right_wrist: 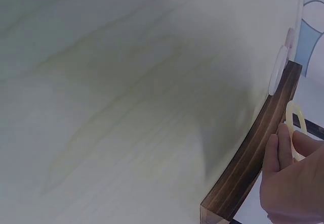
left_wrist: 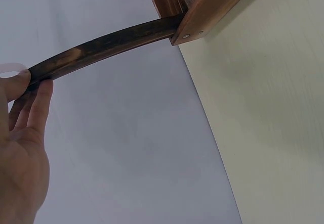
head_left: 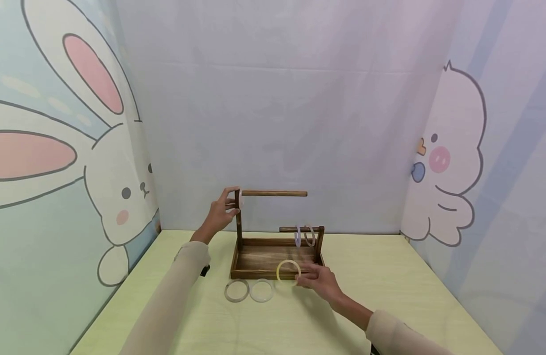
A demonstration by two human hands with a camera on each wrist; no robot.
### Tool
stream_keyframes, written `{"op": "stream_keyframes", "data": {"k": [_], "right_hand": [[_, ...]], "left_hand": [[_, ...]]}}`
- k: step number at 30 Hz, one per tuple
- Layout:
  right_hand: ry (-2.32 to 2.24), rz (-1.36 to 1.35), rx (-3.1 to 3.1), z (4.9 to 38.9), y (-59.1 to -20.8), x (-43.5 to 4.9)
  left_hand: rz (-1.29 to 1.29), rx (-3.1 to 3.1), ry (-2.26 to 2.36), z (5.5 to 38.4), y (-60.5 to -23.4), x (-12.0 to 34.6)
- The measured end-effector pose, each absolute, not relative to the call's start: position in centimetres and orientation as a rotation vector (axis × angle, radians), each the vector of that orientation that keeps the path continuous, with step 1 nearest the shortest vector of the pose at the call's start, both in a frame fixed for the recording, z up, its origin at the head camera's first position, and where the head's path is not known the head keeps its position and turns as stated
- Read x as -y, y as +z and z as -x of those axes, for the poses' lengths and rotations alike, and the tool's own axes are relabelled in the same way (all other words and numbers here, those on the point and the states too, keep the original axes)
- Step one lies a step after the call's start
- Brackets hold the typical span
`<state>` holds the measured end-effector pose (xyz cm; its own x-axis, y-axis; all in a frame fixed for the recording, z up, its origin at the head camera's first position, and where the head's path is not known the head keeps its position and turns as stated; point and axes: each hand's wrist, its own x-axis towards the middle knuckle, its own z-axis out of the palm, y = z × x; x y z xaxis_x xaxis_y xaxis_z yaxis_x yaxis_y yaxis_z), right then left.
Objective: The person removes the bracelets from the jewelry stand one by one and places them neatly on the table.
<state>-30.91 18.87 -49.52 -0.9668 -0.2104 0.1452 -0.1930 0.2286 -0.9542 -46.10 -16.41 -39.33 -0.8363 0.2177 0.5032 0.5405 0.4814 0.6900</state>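
Note:
A dark wooden bangle stand point(head_left: 277, 274) has a tray base, a long upper bar and a shorter lower bar. My left hand point(head_left: 220, 213) grips the top of its tall left post point(left_wrist: 109, 44), thumb on one side and fingers on the other. A pale translucent bangle point(head_left: 242, 201) is at the upper bar's post end, close by the left thumb. With thumb and fingers, my right hand point(head_left: 319, 282) pinches a yellow bangle point(head_left: 288, 262) upright at the tray's front edge. From the lower bar hang a lilac bangle point(head_left: 297, 236) and a pinkish bangle point(head_left: 312, 242).
Two more bangles lie flat before the tray: a greyish bangle point(head_left: 236, 300) and a whitish bangle point(head_left: 261, 300). The pale yellow-green table point(head_left: 388, 276) meets a plain grey curtain behind. Printed cartoon curtains flank both sides.

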Motion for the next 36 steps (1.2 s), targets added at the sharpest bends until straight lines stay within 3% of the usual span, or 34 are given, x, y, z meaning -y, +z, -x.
{"op": "stream_keyframes", "data": {"k": [36], "right_hand": [[-1.77,0.42,-2.452,30.4,-51.5,-19.0]], "left_hand": [[0.631,2.393,-1.286,45.4,-38.7,16.1]]}}
